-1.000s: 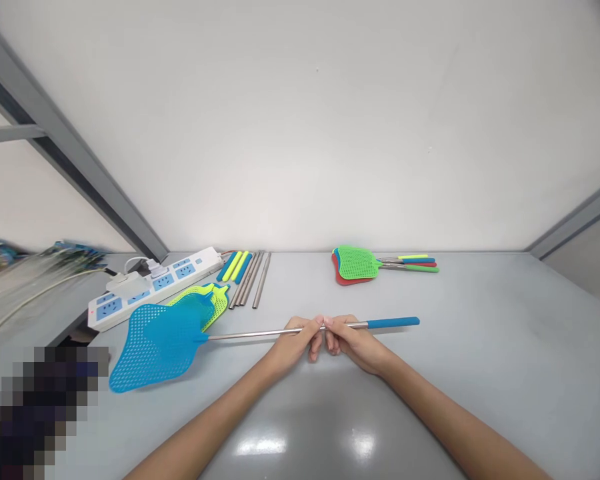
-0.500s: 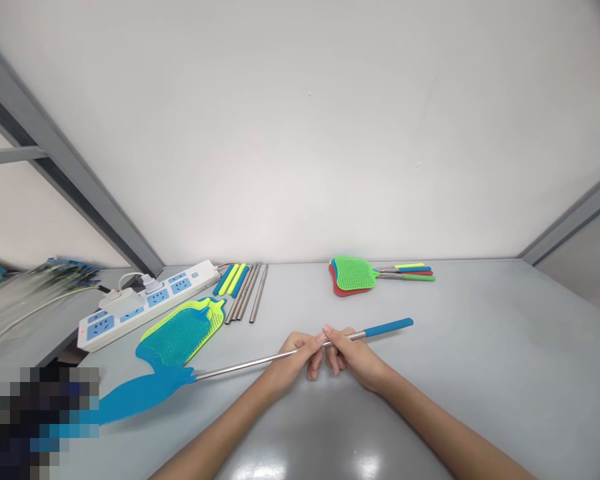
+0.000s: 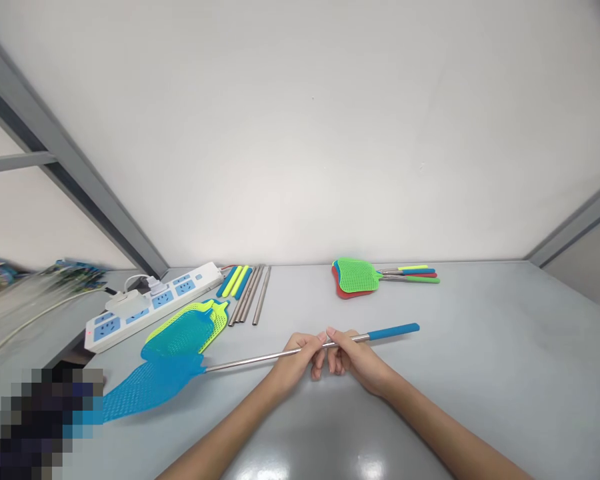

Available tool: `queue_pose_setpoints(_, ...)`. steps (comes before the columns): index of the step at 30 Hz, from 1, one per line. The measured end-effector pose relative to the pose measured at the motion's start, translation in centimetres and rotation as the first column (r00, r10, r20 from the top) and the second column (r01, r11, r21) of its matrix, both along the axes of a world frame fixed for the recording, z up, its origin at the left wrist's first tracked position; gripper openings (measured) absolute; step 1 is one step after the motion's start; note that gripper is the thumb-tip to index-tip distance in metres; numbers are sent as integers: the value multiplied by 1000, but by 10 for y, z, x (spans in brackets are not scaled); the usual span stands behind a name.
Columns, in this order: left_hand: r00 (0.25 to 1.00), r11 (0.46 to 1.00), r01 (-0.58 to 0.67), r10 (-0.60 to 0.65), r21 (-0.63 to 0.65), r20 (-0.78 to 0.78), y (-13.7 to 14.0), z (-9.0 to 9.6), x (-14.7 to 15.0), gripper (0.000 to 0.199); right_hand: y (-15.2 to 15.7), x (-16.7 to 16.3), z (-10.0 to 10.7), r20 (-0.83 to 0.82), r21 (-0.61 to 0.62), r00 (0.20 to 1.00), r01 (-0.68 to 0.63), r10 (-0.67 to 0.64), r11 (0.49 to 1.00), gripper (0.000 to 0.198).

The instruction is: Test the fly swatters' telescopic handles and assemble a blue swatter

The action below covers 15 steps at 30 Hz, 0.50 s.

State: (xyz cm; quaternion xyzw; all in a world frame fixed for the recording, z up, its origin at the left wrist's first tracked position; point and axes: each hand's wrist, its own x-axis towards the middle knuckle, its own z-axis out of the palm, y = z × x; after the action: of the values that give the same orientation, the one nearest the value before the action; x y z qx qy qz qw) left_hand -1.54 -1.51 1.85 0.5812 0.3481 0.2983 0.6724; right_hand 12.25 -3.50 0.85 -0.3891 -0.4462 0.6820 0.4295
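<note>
Both hands grip the metal rod of a blue fly swatter [image 3: 255,361] over the middle of the table. My left hand [image 3: 299,357] pinches the rod on the side toward the swatter head. Close beside it, my right hand [image 3: 357,357] pinches the rod near the blue handle grip, which sticks out to the right. The blue mesh head reaches left, its far end hidden by a blurred patch. Behind it lie loose swatter heads, blue [image 3: 180,333] and yellow [image 3: 220,320], partly overlapped by the held one.
A white power strip [image 3: 210,275] with plugs stands at left. Yellow and blue grip sleeves [image 3: 240,283] and several metal rods [image 3: 261,297] lie beside it. Swatters with green [image 3: 359,275] and red heads are stacked by the wall. Packaged items [image 3: 75,277] sit far left.
The held swatter's head has rolled and lifted slightly, so more of its mesh face shows. Both hands keep their pinch on the rod. The whole view has shifted a little.
</note>
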Motion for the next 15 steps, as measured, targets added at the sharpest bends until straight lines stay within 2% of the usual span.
queue_pose_setpoints(8, 995, 1000, 4, -3, -11, 98, -1, 0, 2, 47, 1, 1, 3, -119, -18, 993, -16, 14, 1000, 37)
queue_pose_setpoints(15, 985, 988, 99, -81, -115, 152, 3, -1, 2, 41, 0, 1, 8, -173, -13, 980, -107, 103, 994, 36)
